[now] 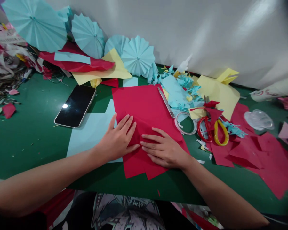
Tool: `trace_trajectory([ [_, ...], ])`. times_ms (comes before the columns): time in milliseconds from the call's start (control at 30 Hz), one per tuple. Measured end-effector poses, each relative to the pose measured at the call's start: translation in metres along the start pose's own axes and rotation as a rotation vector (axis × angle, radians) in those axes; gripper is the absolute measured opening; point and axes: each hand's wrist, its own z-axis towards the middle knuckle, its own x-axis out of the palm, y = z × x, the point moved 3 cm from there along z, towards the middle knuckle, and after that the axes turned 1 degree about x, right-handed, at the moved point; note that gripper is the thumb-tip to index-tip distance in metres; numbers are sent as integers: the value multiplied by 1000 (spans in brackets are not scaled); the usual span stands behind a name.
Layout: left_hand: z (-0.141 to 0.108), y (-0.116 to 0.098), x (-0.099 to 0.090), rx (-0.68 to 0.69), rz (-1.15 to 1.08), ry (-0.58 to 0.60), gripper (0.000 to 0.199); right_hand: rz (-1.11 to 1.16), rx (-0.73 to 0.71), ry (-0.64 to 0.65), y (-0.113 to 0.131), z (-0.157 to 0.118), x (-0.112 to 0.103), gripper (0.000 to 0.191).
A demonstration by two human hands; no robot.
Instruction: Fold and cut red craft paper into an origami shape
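Observation:
Red paper sheets (139,99) lie in front of me on the green table, overlapping one another. My left hand (117,137) rests flat on their left side, fingers spread and thumb pointing right. Opposite it, my right hand (164,148) lies palm down on the red paper with its fingers stretched out to the left. Neither hand grips anything. Under the left wrist and forearm is a light blue sheet (86,137), partly covered by the red paper. A slim metal cutter or blade (165,102) lies along the upper right edge of the red sheet.
A phone (75,107) lies at left. Scissors with red and yellow handles (221,132), a tape roll (186,123) and red scraps (261,153) are at right. Blue paper rosettes (138,57) lean on the wall, near blue clippings (175,89) and a glue bottle (184,65).

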Motion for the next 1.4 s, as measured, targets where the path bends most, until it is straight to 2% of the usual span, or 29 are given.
trace_trajectory([
  [533, 2, 7, 0, -32, -43, 96, 56, -7, 6, 4, 2, 1, -1, 26],
  [1000, 8, 23, 4, 32, -105, 141, 57, 52, 22, 10, 0, -1, 1, 28],
  [1100, 11, 28, 3, 25, -134, 75, 49, 41, 17, 0, 0, -1, 1, 27],
  [1200, 14, 35, -1, -102, -121, -60, 34, 49, 25, 0, 0, -1, 2, 27],
  [1267, 15, 38, -5, -170, -77, -146, 31, 63, 35, 2, 0, -2, 2, 28],
  [1333, 14, 36, -8, -148, -43, -200, 31, 73, 44, 1, 0, -2, 2, 29],
  [1400, 12, 30, -8, -62, -37, -209, 31, 76, 46, -2, 0, -2, 2, 28],
])
